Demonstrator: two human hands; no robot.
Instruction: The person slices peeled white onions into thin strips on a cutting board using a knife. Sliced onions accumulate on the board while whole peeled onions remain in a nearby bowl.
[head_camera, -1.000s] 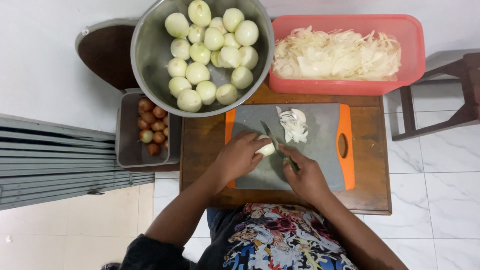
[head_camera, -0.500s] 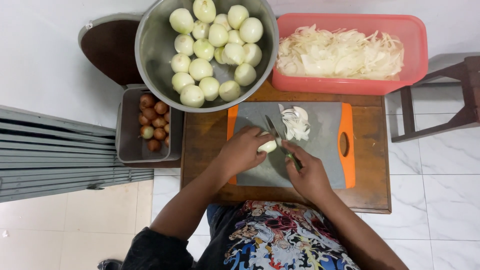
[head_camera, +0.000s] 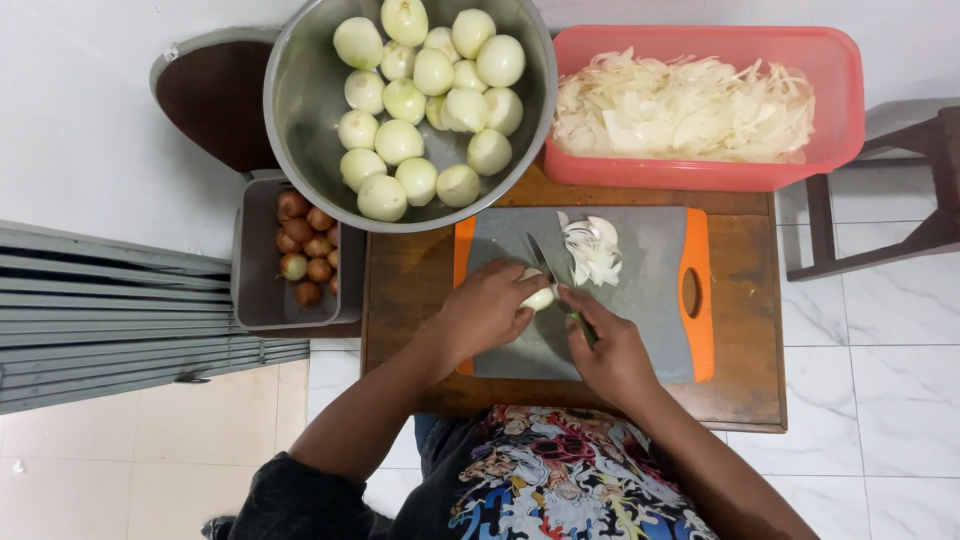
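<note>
the steel bowl (head_camera: 300, 120) of peeled onions sits at eleven o'clock and the red tub (head_camera: 845, 110) of slices at one o'clock, both as before; the grey and orange cutting board (head_camera: 650, 300) lies centre; the left hand (head_camera: 485, 312) still clasps the onion half (head_camera: 540, 293); the right hand (head_camera: 612, 352) stays clenched on the knife (head_camera: 545, 262), its blade now tight against the onion; cut slices (head_camera: 592, 250) lie at one o'clock of it, unchanged.

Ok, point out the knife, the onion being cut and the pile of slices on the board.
knife (head_camera: 541, 257): head view, on the blade above the onion.
onion being cut (head_camera: 541, 296): head view, on the pale part showing past the left hand's fingers.
pile of slices (head_camera: 592, 250): head view, middle of the heap.
</note>
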